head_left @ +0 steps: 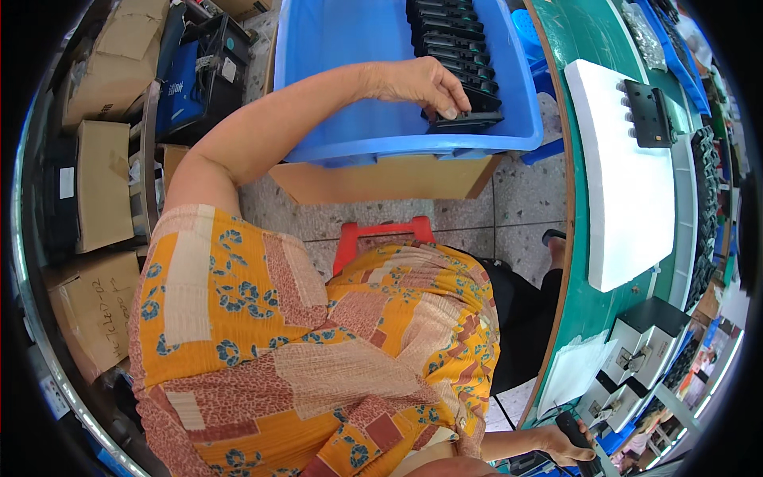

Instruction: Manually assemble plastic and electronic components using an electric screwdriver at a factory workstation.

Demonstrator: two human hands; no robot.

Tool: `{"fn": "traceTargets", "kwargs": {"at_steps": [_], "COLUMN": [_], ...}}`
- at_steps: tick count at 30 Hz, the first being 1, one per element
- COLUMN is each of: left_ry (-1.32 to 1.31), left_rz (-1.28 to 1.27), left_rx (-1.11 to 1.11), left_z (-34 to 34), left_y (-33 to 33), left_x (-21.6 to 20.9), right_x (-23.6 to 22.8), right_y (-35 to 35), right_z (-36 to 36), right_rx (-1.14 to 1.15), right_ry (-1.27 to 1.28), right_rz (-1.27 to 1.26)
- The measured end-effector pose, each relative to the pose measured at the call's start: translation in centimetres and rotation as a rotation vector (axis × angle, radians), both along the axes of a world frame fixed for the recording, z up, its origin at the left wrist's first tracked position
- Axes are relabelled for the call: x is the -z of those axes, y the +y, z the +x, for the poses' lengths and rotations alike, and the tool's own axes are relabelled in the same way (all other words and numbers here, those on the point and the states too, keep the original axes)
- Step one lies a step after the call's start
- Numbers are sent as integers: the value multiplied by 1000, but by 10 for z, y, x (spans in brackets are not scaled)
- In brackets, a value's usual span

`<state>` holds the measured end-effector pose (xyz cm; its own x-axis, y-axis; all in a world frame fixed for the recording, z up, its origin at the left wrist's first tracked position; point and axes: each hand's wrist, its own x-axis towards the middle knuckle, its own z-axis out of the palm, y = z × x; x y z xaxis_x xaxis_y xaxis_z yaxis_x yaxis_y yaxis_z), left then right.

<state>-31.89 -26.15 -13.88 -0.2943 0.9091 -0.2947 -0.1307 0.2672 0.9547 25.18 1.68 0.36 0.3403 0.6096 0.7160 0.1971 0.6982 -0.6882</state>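
Observation:
My left hand [429, 87] reaches over the blue plastic bin [342, 147]. Its fingers pinch the upper edge of a black flat plastic part [469, 123] at the near end of a row. Behind it, several similar black parts [453, 40] stand close together along the bin's right side. At the lower right, beside the green bench, my right hand [563, 447] is wrapped around a black elongated object [574, 431], whose kind I cannot make out. On a white foam block [616, 183] on the bench lies another black part [648, 115].
The bin rests on a cardboard box [381, 181]. A red stool [385, 230] is close to my body. Cardboard boxes [103, 187] line the left. Grey-white fixtures [636, 354] and a clear plastic bag [576, 370] occupy the green bench [584, 238]'s near end.

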Motion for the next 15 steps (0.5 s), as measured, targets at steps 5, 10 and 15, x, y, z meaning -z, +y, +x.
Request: {"fn": "traceTargets", "kwargs": {"at_steps": [5, 10, 15], "left_ry": [-133, -312, -354], "left_rz": [72, 73, 108], "left_rx": [-7, 40, 15], "left_z": [0, 6, 9], "left_y": [1, 3, 4], "left_x": [9, 13, 11], "right_x": [-1, 0, 0], "right_y": [2, 3, 4], "right_z": [1, 2, 4], "right_rx": [-18, -44, -73], "right_ry": [-8, -7, 41], "right_rz": [12, 12, -8]}}
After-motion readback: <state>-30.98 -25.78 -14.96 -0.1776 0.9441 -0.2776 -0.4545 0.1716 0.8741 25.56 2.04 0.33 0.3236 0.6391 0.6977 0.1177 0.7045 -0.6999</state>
